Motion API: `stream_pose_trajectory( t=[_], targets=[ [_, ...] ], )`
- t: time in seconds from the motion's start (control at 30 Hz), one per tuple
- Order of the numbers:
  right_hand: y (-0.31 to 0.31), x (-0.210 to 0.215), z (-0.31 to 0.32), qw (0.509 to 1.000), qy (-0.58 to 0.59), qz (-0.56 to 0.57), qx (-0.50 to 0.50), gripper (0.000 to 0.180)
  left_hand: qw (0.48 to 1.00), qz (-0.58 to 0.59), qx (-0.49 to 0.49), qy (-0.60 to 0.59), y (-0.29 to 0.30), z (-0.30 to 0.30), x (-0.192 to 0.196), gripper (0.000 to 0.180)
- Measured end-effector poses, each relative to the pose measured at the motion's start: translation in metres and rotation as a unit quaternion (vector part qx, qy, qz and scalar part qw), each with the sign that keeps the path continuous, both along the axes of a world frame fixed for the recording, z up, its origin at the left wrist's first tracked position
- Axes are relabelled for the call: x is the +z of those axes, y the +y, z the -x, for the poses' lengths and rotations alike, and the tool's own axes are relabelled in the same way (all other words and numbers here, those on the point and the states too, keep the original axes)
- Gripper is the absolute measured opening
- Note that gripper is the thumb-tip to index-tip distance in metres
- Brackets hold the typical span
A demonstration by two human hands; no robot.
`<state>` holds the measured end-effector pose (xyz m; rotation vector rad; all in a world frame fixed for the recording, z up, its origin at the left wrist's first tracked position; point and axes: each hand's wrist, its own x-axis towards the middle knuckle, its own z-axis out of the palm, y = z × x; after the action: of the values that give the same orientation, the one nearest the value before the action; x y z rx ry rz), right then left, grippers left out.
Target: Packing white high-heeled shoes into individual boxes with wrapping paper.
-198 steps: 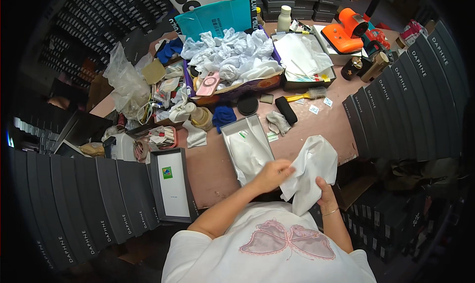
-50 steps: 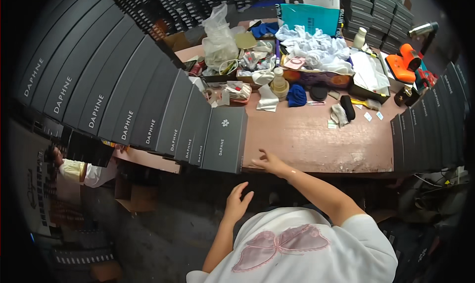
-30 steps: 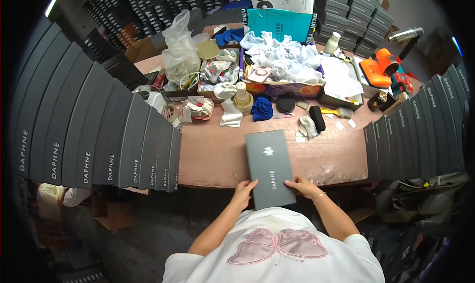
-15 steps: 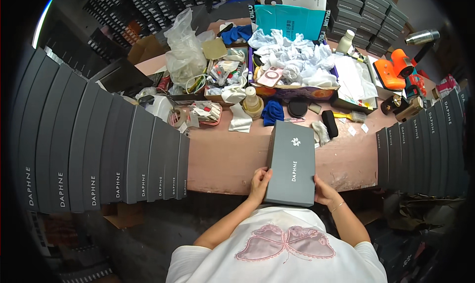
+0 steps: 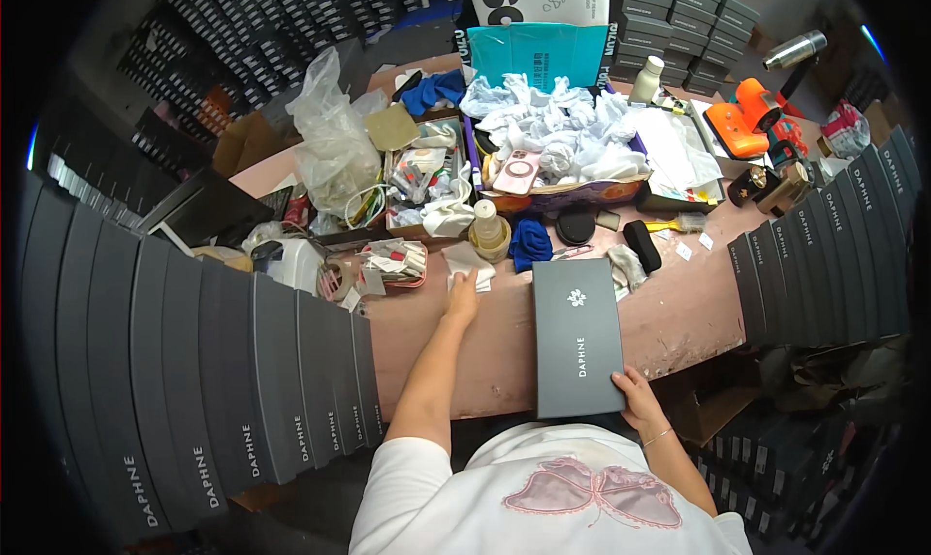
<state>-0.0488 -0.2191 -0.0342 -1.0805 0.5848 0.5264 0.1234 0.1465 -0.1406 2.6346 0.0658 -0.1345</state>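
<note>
A dark grey lidded shoebox (image 5: 579, 332) with a white flower emblem lies at the table's front edge, its long side pointing away from me. My right hand (image 5: 638, 400) grips its near right edge, with part of the fingers hidden by the box. My left hand (image 5: 463, 303) reaches forward, left of the box, its fingers closed on a white cloth (image 5: 469, 259). Just behind the cloth stands a squat bottle (image 5: 489, 233) of yellowish liquid with a pale cap. A crumpled blue cloth (image 5: 530, 244) sits to the right of that bottle.
Upright grey shoeboxes line the left (image 5: 233, 361) and right (image 5: 824, 245) sides. Behind are a carton of crumpled white paper (image 5: 562, 128) with a pink phone (image 5: 517, 171) on it, a plastic bag (image 5: 335, 148), a black case (image 5: 641, 246), a brush (image 5: 684, 223) and an orange device (image 5: 742, 124).
My left hand has let go of the shoebox and moved forward to the white cloth, which looks more bunched. My right hand stays on the box. The whole view has shifted and turned slightly.
</note>
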Motion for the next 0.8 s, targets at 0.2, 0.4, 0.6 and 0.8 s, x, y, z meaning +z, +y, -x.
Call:
stream_pose_trajectory(
  t=[0.2,0.4,0.6,0.8],
  targets=[
    [0.001,-0.002,0.004,1.0,-0.007,0.018,-0.012,0.041,0.974,0.2,0.042,-0.093,0.002,0.005,0.022,0.023],
    [0.011,-0.01,-0.005,0.999,0.016,0.041,-0.029,0.061,0.967,0.115,0.066,-0.22,0.079,-0.097,0.122,0.029],
    [0.011,-0.007,0.007,0.977,-0.06,0.203,0.002,0.065,0.958,0.282,-0.043,-0.031,-0.014,-0.046,0.149,0.043],
    [0.033,-0.007,0.012,0.965,-0.105,0.24,0.003,0.063,0.908,0.323,-0.23,0.134,-0.102,0.048,0.109,0.056]
  ],
)
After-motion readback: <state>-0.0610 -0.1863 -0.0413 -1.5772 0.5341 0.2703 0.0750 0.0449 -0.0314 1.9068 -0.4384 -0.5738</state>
